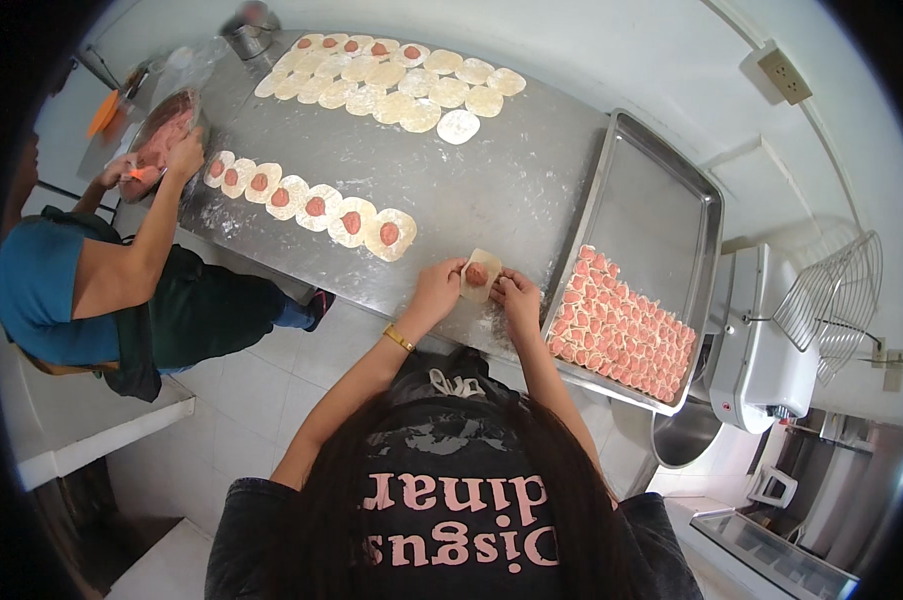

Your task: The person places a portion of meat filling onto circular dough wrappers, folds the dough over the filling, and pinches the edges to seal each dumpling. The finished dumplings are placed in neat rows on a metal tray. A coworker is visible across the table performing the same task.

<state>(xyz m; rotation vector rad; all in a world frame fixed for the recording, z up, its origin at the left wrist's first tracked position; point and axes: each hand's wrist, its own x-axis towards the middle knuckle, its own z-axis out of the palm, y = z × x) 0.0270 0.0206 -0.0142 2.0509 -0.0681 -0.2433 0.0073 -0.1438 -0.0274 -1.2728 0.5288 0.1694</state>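
Head-worn fisheye looks down at the table (527, 170).

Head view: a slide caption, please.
Left hand and right hand hold a dumpling wrapper topped with pink filling, beside a metal tray partly filled with open-topped dumplings.

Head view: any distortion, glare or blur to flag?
Head view: black surround, and the tray bends along its outer edge; head view: diffuse sheen on the steel table, no harsh glare; head view: held wrapper reads clearly, the bowl at left looks softer.
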